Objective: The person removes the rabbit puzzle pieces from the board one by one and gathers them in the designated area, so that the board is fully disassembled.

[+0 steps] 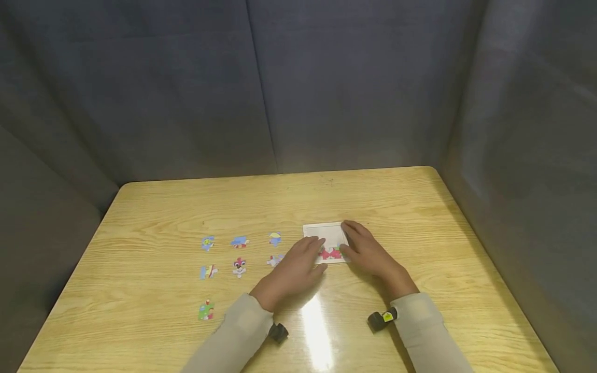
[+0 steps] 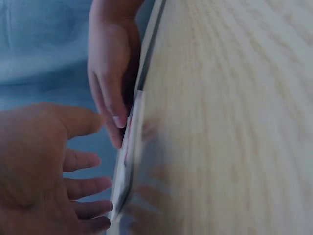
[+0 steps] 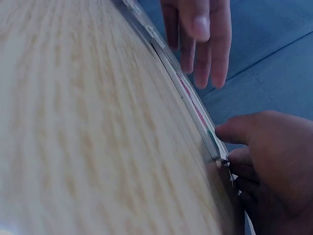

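A shallow white puzzle tray [image 1: 322,225] lies on the table, with red and green jigsaw pieces [image 1: 331,254] along its near side. My right hand [image 1: 373,254] holds the tray's right side. Its thumb is over the green piece at the near corner and its other fingers reach along the right rim to the far corner. Over the tray's left part hovers my left hand [image 1: 296,264], fingers spread and loosely bent, hiding that area. The left wrist view shows this hand [image 2: 39,166] with nothing between thumb and fingers.
Several loose jigsaw pieces lie left of the tray, including a face piece [image 1: 239,267], a green piece [image 1: 206,311] and a blue-and-red piece [image 1: 240,242]. One white piece [image 1: 274,260] sits close beside my left hand. Grey curtains [image 1: 186,103] enclose the wooden table [image 1: 154,233].
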Demonstrator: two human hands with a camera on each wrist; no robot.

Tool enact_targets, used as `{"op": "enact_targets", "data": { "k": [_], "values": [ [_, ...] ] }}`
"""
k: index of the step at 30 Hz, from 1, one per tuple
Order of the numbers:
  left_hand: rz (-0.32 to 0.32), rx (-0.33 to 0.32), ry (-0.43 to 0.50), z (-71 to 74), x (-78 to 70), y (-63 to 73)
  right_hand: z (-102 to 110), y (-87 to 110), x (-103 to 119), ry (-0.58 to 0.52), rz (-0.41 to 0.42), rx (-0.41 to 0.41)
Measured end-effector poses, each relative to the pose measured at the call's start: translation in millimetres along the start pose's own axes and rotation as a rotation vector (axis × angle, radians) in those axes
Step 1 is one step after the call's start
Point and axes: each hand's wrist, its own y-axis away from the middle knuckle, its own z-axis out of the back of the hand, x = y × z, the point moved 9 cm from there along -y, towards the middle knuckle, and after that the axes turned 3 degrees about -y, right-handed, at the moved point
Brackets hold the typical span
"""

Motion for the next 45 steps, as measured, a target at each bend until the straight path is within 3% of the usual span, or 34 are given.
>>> {"op": "enact_targets", "data": {
  "k": [8, 16, 29, 45],
  "values": [
    [0.056, 0.024, -0.014, -14.4, 3.5, -9.8, -0.2, -1.3, -0.6, 0.032, 0.009, -0.008],
    [0.082, 0.009, -0.009, -12.2, 4.9, -5.0, -1.1, 0.4, -3.6, 0.025, -0.013, 0.002],
    [0.071, -0.027, 0.027, -10.1, 3.5, -0.5, -3.6, 1.9, -6.5, 0.009, -0.017, 0.007],
    [0.041, -0.113, 0.053, -0.6, 1.2, -11.6, -2.6, -0.2, -5.4, 0.004, -0.010, 0.011]
  ]
}}
